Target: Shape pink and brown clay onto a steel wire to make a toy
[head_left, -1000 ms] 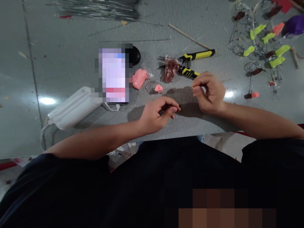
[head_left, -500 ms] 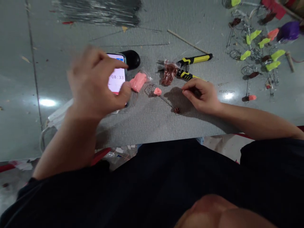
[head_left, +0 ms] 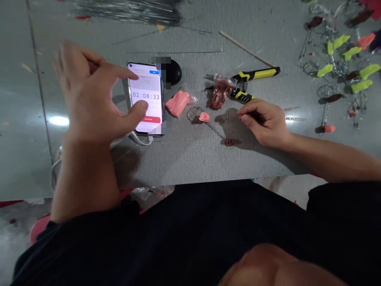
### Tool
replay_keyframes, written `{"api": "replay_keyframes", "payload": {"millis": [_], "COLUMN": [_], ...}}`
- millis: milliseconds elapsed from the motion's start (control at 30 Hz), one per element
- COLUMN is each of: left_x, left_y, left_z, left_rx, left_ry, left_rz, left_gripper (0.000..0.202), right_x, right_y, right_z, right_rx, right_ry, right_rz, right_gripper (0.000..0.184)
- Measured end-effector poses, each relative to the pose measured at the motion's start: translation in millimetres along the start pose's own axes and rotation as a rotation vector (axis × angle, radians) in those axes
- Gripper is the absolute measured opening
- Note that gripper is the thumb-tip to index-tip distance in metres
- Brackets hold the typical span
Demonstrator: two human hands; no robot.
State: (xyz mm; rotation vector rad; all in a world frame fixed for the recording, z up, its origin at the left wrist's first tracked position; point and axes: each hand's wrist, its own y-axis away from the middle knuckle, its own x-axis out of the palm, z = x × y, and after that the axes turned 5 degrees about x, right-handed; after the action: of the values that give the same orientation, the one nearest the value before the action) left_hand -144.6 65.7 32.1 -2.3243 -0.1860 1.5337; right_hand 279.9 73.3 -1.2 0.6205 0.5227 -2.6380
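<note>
My left hand is over the left side of a lit phone, its thumb and forefinger spread above the screen and the other fingers stretched out. Whether it touches the glass I cannot tell. My right hand rests on the table with thumb and forefinger pinched; anything between them is too small to make out. Left of it lies a twisted wire piece with a pink clay rose, a wire loop and a dark brown rose. Behind are a bag of pink clay and a bag of brown clay.
Yellow-black pliers lie partly under the brown bag, near a thin wooden stick. A black rounded object sits beside the phone, which has a white cable. Wire bundles lie at the back, wire pieces with green clay at right.
My left hand has moved left, uncovering more of the phone screen. My right hand keeps its pinch beside the wire piece. The whole view has shifted slightly.
</note>
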Motion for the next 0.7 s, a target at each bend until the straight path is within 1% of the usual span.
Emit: {"api": "replay_keyframes", "payload": {"millis": [100,200,367,433,567,700], "left_x": [-1.3,-1.5,1.3,1.4,-1.8,-3.0], "left_y": [1.0,1.0,0.4,-0.2,-0.9,0.4], "left_z": [-3.2,-3.9,-5.5,-8.5,-13.5,-10.8], "left_rx": [0.007,0.002,-0.004,-0.030,-0.079,-0.021], "left_ry": [-0.032,-0.019,-0.004,0.009,0.011,-0.020], "left_rz": [0.056,0.111,0.167,0.157,0.084,0.074], "left_gripper": [0.064,0.064,0.065,0.065,0.067,0.079], "right_x": [-1.1,-2.7,-5.2,-5.6,-5.2,-4.0], "right_y": [-1.0,-1.9,-2.5,-2.8,-3.2,-3.1], "right_z": [-0.3,0.7,2.7,3.0,2.4,1.5], "right_rx": [-0.030,-0.036,-0.042,-0.048,-0.068,-0.072], "right_ry": [0.012,0.031,0.077,0.090,0.090,0.102], "right_rz": [0.009,0.027,0.079,0.087,0.087,0.074], "right_gripper": [0.011,0.012,0.014,0.015,0.016,0.017]}}
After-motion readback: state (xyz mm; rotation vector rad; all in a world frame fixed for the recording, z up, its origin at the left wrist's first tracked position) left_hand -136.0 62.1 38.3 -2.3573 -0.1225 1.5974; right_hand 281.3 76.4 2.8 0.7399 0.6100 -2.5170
